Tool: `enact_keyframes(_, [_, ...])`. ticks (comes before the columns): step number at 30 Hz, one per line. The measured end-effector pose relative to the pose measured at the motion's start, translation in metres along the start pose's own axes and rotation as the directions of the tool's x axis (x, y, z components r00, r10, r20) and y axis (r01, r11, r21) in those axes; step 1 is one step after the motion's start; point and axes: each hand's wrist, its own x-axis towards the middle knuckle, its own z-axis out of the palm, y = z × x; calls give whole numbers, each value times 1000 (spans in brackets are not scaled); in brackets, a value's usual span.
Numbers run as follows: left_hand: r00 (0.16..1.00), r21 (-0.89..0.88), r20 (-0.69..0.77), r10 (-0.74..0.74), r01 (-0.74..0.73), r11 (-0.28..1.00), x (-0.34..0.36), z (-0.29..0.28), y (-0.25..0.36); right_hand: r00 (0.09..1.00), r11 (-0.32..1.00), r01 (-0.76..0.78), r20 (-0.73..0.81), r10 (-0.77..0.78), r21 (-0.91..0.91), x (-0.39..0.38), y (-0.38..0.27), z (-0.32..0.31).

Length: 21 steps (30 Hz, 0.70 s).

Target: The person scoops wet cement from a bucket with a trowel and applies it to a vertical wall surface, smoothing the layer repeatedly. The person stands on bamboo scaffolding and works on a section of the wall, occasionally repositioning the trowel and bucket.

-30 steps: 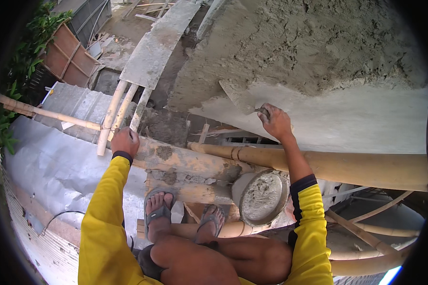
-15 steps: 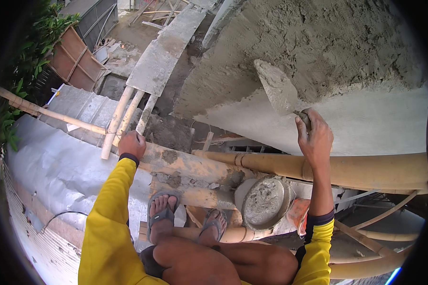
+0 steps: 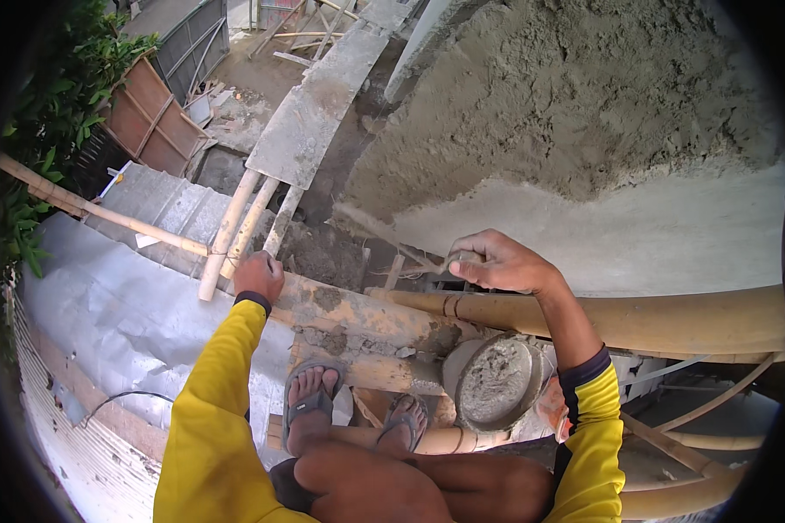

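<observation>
My right hand (image 3: pixel 501 261) is closed round the handle of a mortar-coated trowel (image 3: pixel 382 232). The blade, smeared by motion, points left, beside the lower left edge of the plastered wall. Rough wet mortar (image 3: pixel 549 105) covers the upper part of that wall, above a smooth pale strip (image 3: pixel 584 227). Over on the left, my left hand (image 3: pixel 260 275) is closed on the near end of a mortar-stained pole (image 3: pixel 281 222); the fingers' underside is hidden. A round bucket (image 3: pixel 538 383) holding grey mortar (image 3: pixel 494 379) stands below my right hand, next to my feet.
Under my sandalled feet (image 3: pixel 310 397) are bamboo poles (image 3: pixel 366 370) caked with mortar. A thick bamboo pole (image 3: pixel 654 318) runs along the wall's foot. A plank walkway (image 3: pixel 301 126) extends away, with metal sheeting (image 3: pixel 113 305) at left. Crossed bamboo poles (image 3: pixel 672 444) lie at lower right.
My right hand has moved left and down, drawing the trowel away from the wall and turning its blade leftward. My left hand stays on the pole. The whole view has shifted slightly.
</observation>
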Motion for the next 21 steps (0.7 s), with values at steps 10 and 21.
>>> enact_keyframes(10, [999,17,-10,53,-52,998,3,7,-5,755,942,-206,-656,-18,-263,-55,21,-16])
enact_keyframes(21, [1000,19,-16,22,-21,1000,2,6,-3,853,784,-380,-513,92,-491,114,134,56])
